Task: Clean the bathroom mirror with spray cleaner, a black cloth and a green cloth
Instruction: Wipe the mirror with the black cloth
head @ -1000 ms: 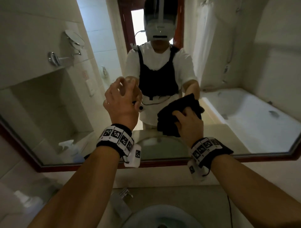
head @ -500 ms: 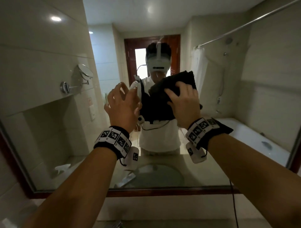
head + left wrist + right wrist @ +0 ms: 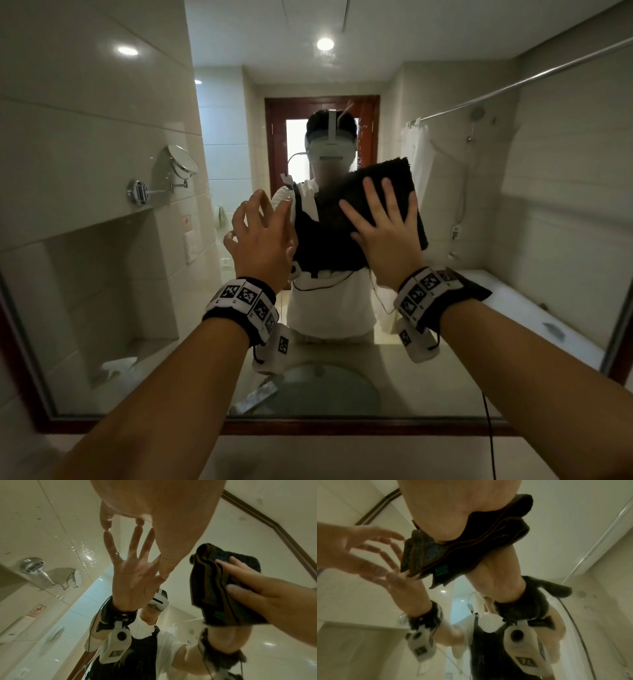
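Observation:
The black cloth (image 3: 388, 173), folded, lies flat against the mirror glass (image 3: 513, 222) at head height. My right hand (image 3: 385, 226) presses it there with straight, spread fingers. In the left wrist view the cloth (image 3: 211, 588) shows several folded layers under the right hand (image 3: 267, 596). My left hand (image 3: 262, 236) is just left of the cloth, fingers spread, holding nothing. Its fingertips (image 3: 107, 522) touch the glass and meet their reflection. The right wrist view shows the cloth (image 3: 471, 555) under the right palm (image 3: 453, 507) and the left hand (image 3: 356, 550) beside it. No green cloth is in view.
Spray droplets (image 3: 82, 547) speckle the glass left of my left hand. The dark wooden mirror frame (image 3: 342, 426) runs along the bottom above the counter. Reflected in the glass are the spray bottle (image 3: 118, 365) at lower left, the sink basin (image 3: 318, 387) and a wall-mounted round mirror (image 3: 183, 162).
My right hand has slid the black cloth up the mirror from near the bottom edge to head height. The left hand stayed beside it and its fingers spread.

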A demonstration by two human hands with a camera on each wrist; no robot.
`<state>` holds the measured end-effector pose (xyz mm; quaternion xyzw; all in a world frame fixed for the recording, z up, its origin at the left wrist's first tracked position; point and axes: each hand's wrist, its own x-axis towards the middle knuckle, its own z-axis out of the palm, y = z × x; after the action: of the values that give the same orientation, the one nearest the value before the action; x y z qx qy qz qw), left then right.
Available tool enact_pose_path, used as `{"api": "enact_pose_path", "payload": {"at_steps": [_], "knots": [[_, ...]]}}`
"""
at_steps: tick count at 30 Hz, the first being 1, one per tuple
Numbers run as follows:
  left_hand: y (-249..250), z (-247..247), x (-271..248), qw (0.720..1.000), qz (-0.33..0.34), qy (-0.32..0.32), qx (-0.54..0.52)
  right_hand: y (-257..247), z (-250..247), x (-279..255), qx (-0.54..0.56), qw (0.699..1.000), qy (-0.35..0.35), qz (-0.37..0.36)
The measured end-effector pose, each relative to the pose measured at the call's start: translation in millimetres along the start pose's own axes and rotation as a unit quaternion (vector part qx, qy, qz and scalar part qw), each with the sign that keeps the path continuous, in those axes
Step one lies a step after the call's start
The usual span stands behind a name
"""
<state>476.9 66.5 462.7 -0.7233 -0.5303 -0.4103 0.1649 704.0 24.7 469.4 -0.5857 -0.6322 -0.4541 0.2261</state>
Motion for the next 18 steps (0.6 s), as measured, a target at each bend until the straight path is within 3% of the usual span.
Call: {"api": "enact_pose_path", "payload": {"at_steps": [10, 14, 18], "knots": [[-2.9, 4.1, 3.5, 1.000, 0.001, 0.004, 0.023, 23.9, -60.6, 138.5, 0.034, 0.994, 0.041, 0.101], [-4.4, 5.0, 3.6, 1.000, 0.004, 0.000, 0.024, 18.2, -56.0, 128.1, 0.031, 0.994, 0.044, 0.093], [-3.3, 6.6, 3.0, 1.000, -0.001, 0.006, 0.014, 4.6, -36.8, 84.3, 0.019, 0.999, 0.023, 0.045]]}}
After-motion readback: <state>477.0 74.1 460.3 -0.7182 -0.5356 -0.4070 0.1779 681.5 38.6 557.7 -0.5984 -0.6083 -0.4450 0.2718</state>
